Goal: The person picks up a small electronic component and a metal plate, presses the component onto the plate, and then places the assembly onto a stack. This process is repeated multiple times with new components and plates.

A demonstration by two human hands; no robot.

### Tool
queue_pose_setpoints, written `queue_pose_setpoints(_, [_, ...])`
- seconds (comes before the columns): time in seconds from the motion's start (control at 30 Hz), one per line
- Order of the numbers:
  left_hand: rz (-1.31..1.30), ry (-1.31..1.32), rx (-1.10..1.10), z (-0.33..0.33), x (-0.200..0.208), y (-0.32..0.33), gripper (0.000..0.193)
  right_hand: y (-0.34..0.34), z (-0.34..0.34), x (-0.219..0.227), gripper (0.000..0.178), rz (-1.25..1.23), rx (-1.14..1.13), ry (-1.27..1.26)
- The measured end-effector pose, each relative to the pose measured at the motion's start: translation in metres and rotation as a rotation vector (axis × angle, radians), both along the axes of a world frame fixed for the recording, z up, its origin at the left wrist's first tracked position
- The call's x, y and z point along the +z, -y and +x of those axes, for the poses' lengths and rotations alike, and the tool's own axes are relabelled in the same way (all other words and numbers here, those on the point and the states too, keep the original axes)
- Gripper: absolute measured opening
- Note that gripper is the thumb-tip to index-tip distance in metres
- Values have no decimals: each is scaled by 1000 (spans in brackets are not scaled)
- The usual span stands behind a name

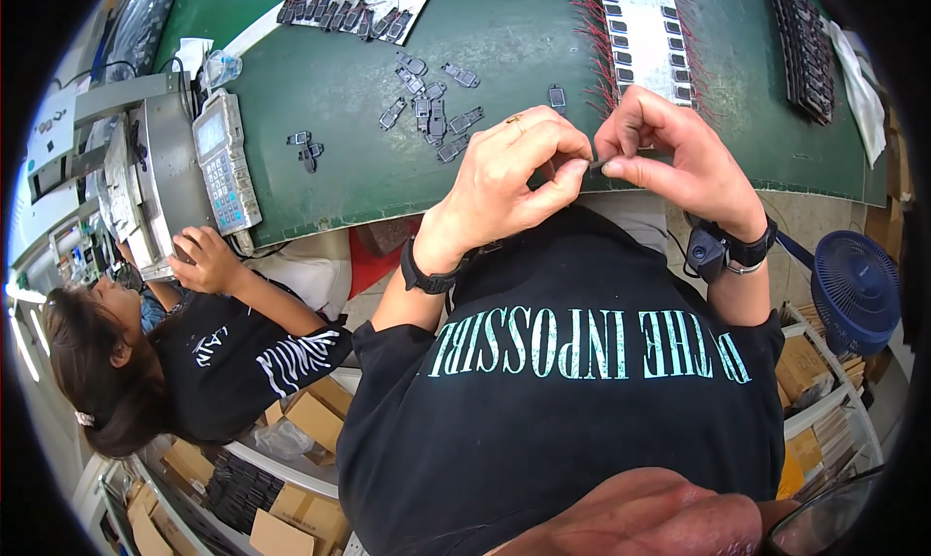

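Observation:
Close to the near edge of the green table, my left hand (514, 178) and my right hand (679, 158) meet with thumbs and forefingers pinched. Both pinches close on a small dark part (596, 165), mostly covered by the fingertips, so its exact kind cannot be made out. Left of my hands lies a loose pile of small black plastic casings (436, 120). A single black casing (557, 96) rests just beyond my fingers. Past my right hand, a white board (648, 42) carries rows of black modules with thin red wires along its sides.
Another white board (415, 8) bears many black casings at the far left. Stacked black parts (803, 52) stand far right. A grey keypad unit (225, 168) sits by a machine (165, 158), where a co-worker's hand (206, 260) rests. A blue fan (853, 289) stands at right.

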State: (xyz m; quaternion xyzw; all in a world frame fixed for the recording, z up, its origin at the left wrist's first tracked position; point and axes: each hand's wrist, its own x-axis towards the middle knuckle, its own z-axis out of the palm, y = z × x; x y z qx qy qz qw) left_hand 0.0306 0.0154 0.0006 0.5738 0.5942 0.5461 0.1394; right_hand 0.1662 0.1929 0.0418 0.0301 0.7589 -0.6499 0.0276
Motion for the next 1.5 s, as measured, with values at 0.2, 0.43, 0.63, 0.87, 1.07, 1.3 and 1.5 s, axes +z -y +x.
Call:
queue_pose_setpoints(0.2, [8,453,61,5,3,-2,6,4,-4,2,20,44,72,-4])
queue_pose_setpoints(0.43, [-331,242,-321,-11,11,46,26,-10,13,-2,20,131,-254,-102])
queue_pose_setpoints(0.63, [-536,-306,-149,-10,28,55,25,-21,23,1,19,-59,-430,-126])
queue_pose_setpoints(0.87, [-322,-710,144,-34,-1,-14,14,-18,19,-8,19,-76,-506,-121])
queue_pose_setpoints(1.07, [-453,-760,27,-47,-10,-15,24,-16,18,-17,16,-140,-554,-123])
queue_pose_setpoints(1.3, [-314,-508,243,-30,-16,-6,19,11,-7,-29,15,-163,-539,-119])
queue_pose_setpoints(1.5, [-152,185,287,-5,-17,-8,23,35,-24,-41,14,53,-516,-86])
